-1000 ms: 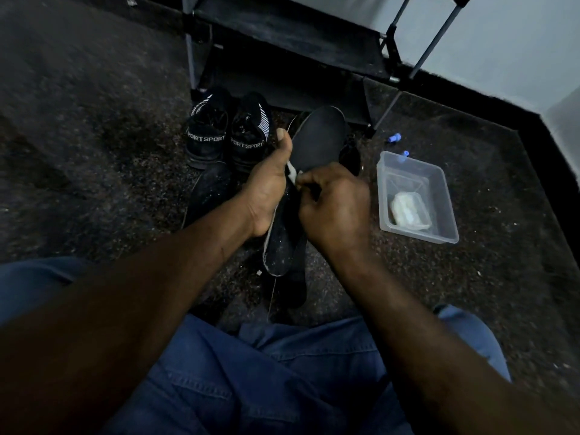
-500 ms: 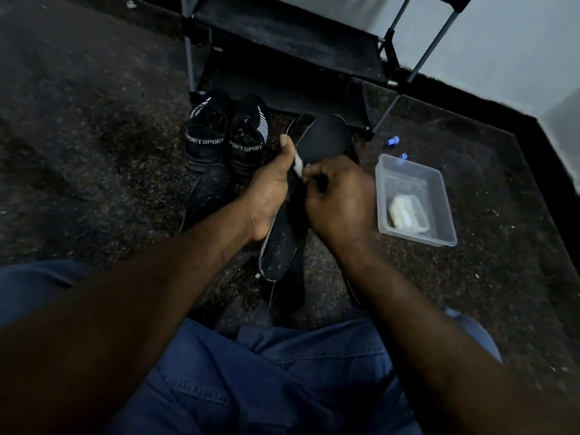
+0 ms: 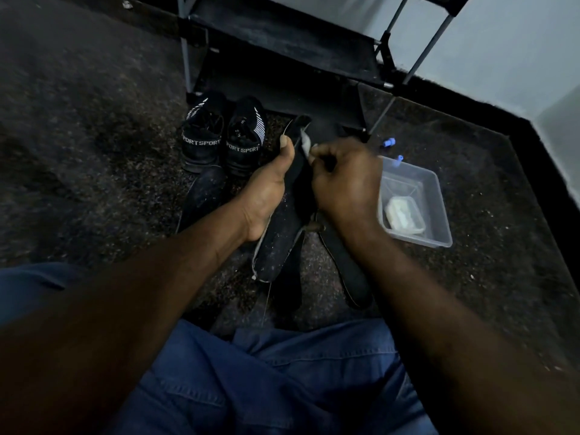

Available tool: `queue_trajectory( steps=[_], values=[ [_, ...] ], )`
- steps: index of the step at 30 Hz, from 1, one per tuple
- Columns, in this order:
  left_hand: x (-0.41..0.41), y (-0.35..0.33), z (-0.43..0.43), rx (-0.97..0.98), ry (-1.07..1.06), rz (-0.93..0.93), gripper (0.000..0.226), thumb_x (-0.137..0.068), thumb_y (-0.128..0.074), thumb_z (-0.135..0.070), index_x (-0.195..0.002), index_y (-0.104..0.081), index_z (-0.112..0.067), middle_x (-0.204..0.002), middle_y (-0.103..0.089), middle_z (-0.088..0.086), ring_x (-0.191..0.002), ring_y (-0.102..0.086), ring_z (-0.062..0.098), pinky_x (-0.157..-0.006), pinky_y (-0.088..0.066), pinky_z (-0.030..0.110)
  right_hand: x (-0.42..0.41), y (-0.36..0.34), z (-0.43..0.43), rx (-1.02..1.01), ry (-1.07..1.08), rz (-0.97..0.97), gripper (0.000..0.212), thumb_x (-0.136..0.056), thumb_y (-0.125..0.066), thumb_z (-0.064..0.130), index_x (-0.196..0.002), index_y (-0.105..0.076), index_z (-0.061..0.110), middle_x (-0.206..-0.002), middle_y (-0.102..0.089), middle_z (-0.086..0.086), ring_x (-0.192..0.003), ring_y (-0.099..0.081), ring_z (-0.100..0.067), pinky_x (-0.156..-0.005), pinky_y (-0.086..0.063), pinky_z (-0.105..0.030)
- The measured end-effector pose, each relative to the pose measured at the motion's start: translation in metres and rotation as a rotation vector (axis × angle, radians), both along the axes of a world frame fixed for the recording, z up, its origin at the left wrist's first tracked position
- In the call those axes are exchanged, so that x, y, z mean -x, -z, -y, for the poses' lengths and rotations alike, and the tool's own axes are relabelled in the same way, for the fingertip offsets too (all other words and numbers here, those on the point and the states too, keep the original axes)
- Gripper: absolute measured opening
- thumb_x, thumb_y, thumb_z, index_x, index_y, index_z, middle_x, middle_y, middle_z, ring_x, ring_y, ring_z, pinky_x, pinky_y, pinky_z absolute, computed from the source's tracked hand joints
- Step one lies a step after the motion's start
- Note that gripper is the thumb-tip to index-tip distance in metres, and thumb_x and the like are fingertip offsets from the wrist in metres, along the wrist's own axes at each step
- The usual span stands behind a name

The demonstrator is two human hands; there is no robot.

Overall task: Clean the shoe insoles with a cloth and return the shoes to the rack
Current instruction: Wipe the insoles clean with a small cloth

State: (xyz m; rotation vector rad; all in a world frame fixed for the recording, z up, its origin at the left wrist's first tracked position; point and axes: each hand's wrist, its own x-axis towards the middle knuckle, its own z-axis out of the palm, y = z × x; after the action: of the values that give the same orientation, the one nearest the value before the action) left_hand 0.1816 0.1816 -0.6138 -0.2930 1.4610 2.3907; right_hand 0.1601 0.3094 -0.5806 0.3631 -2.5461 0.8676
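Above the floor (image 3: pixel 94 152), in front of the person's knees, one dark insole (image 3: pixel 276 243) is held tilted, toe end up and away, heel end low.

Hands. The left hand (image 3: pixel 266 196) grips the insole at mid-length, thumb laid along its near face and the other fingers out of sight behind it. The right hand (image 3: pixel 345 180) is curled and pinches a small white cloth (image 3: pixel 306 142) against the insole's upper part.

Handling, as judged. The insole looks thin, light and pliable, so it would likely bow under a firm wipe unless backed from behind, as the left hand is placed to do. Its pale-speckled face looks dusty rather than slick, so slipping seems unlikely. Mid-length, or an edge, appears the sound place to hold it. It looks robust.

Other task items. Two black shoes (image 3: pixel 204 139) marked SPORT stand side by side, heels toward the person, just before the rack (image 3: pixel 282 36). Further insoles lie on the floor, one at left (image 3: pixel 204 196) and one at right (image 3: pixel 348 271).

Containers. A clear plastic tub (image 3: pixel 434 215) sits on the floor, right of the hands. It holds one pale, whitish block (image 3: pixel 403 213), possibly a folded cloth or a bar of soap; the dim view does not settle which. Whether water is present cannot be told.
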Motion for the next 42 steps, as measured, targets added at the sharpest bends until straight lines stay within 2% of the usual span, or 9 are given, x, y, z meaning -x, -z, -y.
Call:
queue_trajectory(
  steps=[3, 6, 12, 18, 24, 29, 32, 37, 42],
  values=[
    [0.0, 0.001, 0.001, 0.1, -0.055, -0.024, 0.063, -0.102, -0.033, -0.069, -0.114, -0.073, -0.021, -0.108, -0.079, -0.001, -0.099, -0.075, 0.009, -0.075, -0.059, 0.022, -0.025, 0.013, 0.01, -0.051, -0.121, -0.037, 0.015, -0.08, -0.071, 0.006, -0.088, -0.078, 0.016, -0.089, -0.072, -0.002, -0.083, -0.066, -0.018, -0.076, -0.049, -0.027],
    [0.001, 0.002, 0.003, 0.09, -0.088, -0.023, 0.063, -0.102, -0.033, -0.068, -0.108, -0.072, -0.019, -0.108, -0.077, 0.0, -0.104, -0.074, 0.016, -0.078, -0.06, 0.027, -0.019, 0.013, 0.003, -0.086, -0.141, -0.045, 0.015, -0.079, -0.069, 0.006, -0.086, -0.078, 0.016, -0.088, -0.071, -0.002, -0.08, -0.065, -0.018, -0.073, -0.046, -0.024],
    [-0.004, -0.008, -0.002, -0.075, 0.134, 0.025, 0.075, -0.099, -0.026, -0.075, -0.141, -0.06, -0.023, -0.12, -0.075, 0.009, -0.091, -0.076, 0.032, -0.062, -0.062, 0.042, 0.032, -0.016, -0.012, 0.013, 0.088, -0.006, 0.019, -0.082, -0.065, 0.018, -0.09, -0.081, 0.024, -0.094, -0.077, 0.007, -0.087, -0.07, -0.01, -0.084, -0.055, -0.029],
    [-0.004, 0.0, 0.0, -0.017, -0.021, -0.014, 0.067, -0.101, -0.038, -0.068, -0.137, -0.064, -0.018, -0.13, -0.07, 0.014, -0.12, -0.068, 0.031, -0.099, -0.056, 0.05, 0.007, -0.002, 0.015, -0.037, -0.142, -0.096, 0.015, -0.086, -0.071, 0.016, -0.097, -0.081, 0.019, -0.095, -0.073, 0.001, -0.087, -0.065, -0.009, -0.078, -0.044, -0.011],
    [-0.005, -0.008, 0.0, -0.085, 0.134, 0.016, 0.074, -0.1, -0.031, -0.073, -0.139, -0.06, -0.018, -0.125, -0.072, 0.016, -0.103, -0.072, 0.041, -0.065, -0.062, 0.044, 0.036, -0.012, -0.018, -0.115, 0.039, -0.127, 0.027, -0.085, -0.061, 0.014, -0.102, -0.082, 0.019, -0.099, -0.074, -0.008, -0.087, -0.069, -0.023, -0.081, -0.047, -0.024],
    [0.0, -0.008, 0.001, -0.098, 0.093, 0.015, 0.073, -0.097, -0.036, -0.074, -0.138, -0.063, -0.02, -0.127, -0.072, 0.012, -0.111, -0.072, 0.037, -0.084, -0.061, 0.055, 0.007, 0.001, -0.024, -0.216, -0.111, -0.144, 0.02, -0.085, -0.065, 0.009, -0.097, -0.082, 0.013, -0.092, -0.073, -0.009, -0.085, -0.066, -0.026, -0.077, -0.045, -0.029],
    [0.002, -0.002, 0.003, -0.05, -0.032, 0.029, 0.068, -0.103, -0.035, -0.066, -0.13, -0.069, -0.013, -0.121, -0.075, 0.009, -0.111, -0.073, 0.025, -0.089, -0.061, 0.038, -0.022, 0.016, -0.015, -0.226, -0.216, -0.123, 0.021, -0.082, -0.067, 0.005, -0.095, -0.082, 0.013, -0.088, -0.071, -0.008, -0.08, -0.066, -0.026, -0.073, -0.049, -0.031],
    [0.003, -0.004, 0.009, -0.194, 0.06, 0.003, 0.084, -0.1, -0.024, -0.074, -0.137, -0.062, -0.008, -0.133, -0.068, 0.015, -0.115, -0.07, 0.031, -0.098, -0.056, 0.048, -0.042, 0.019, -0.023, 0.364, 0.006, 0.244, 0.017, -0.089, -0.078, 0.014, -0.103, -0.081, 0.022, -0.094, -0.078, 0.008, -0.09, -0.073, -0.006, -0.087, -0.06, -0.031],
    [0.002, -0.004, 0.01, -0.191, 0.089, 0.026, 0.086, -0.1, -0.016, -0.075, -0.135, -0.062, -0.012, -0.125, -0.073, 0.013, -0.103, -0.073, 0.031, -0.084, -0.06, 0.054, -0.044, 0.01, -0.034, 0.755, 0.1, 0.454, 0.011, -0.095, -0.073, 0.009, -0.105, -0.075, 0.011, -0.091, -0.076, -0.003, -0.076, -0.067, -0.008, -0.071, -0.055, -0.022]
  ],
)
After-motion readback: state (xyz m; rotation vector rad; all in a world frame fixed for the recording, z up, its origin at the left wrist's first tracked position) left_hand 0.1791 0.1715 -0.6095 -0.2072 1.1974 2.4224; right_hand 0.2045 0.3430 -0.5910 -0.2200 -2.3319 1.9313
